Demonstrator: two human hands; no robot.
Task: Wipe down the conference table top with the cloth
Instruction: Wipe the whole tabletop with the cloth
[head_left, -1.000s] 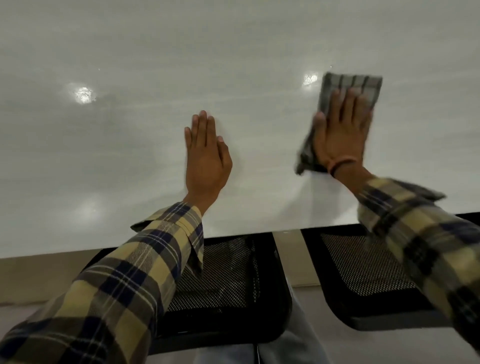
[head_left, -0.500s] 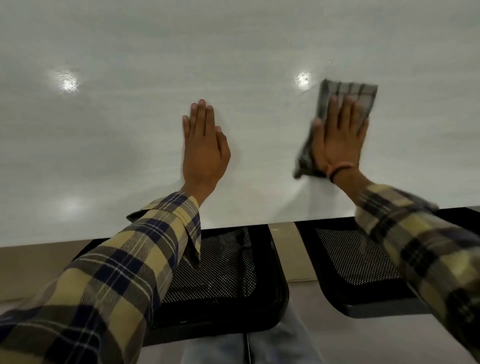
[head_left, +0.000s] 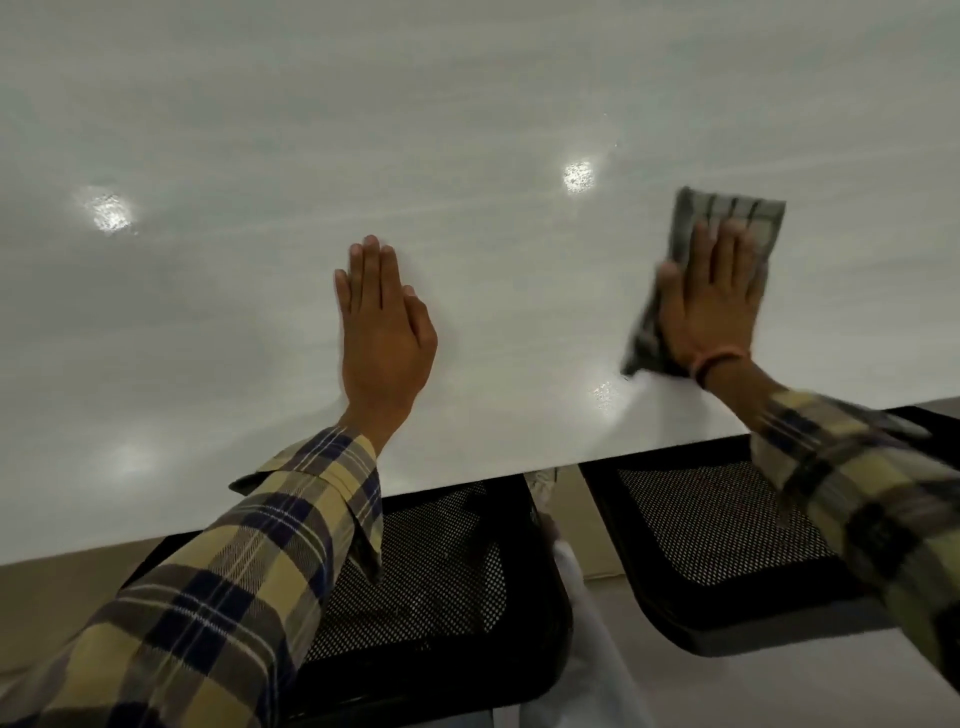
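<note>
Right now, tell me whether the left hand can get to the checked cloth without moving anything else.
Probably yes. The left hand lies flat and empty on the white table top, with only bare surface between it and the cloth; the right hand covers most of the cloth, leaving its edges free.

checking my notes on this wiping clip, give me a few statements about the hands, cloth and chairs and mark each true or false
1. The right hand lies flat on the cloth. True.
2. The left hand holds a second cloth. False: it lies bare and flat on the table top.
3. The cloth is plain white. False: it is grey with dark stripes.
4. Two black mesh chairs sit at the near table edge. True.
5. A band circles the right wrist. True.
</note>
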